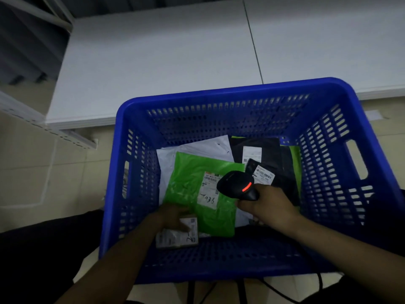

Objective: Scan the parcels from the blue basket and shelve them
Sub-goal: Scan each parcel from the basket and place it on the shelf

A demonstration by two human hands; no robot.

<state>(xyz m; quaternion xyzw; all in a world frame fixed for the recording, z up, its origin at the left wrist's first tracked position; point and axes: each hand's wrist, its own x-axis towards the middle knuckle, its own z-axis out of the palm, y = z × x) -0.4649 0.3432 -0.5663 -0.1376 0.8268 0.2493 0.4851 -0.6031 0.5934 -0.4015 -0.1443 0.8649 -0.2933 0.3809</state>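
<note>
Blue slotted plastic is forming the basket (230,90), which is sitting directly below the camera, with a white table (164,62) lying beyond its far rim. Several parcels are lying flat on the basket floor. A green parcel (190,181) is resting on top near the middle and overlapping a white parcel (197,148) beneath it, while black parcels (271,152) are occupying the far right part of the floor. The left hand (173,216) is reaching over the near rim and grasping a small box (175,238), with its fingers lying across the box's labelled top. The box is sitting against the near wall, at the near left corner of the green parcel and touching it. The right hand (269,205) is clenching the grip of a black scanner (237,185), whose head is pointing left and showing a red light. The scanner is hovering over the right edge of the green parcel, just beside that parcel's white label (208,197), which is bearing handwritten marks. The two hands are staying apart, with the green parcel lying between them, and the box is sitting well to the left of the scanner.
</note>
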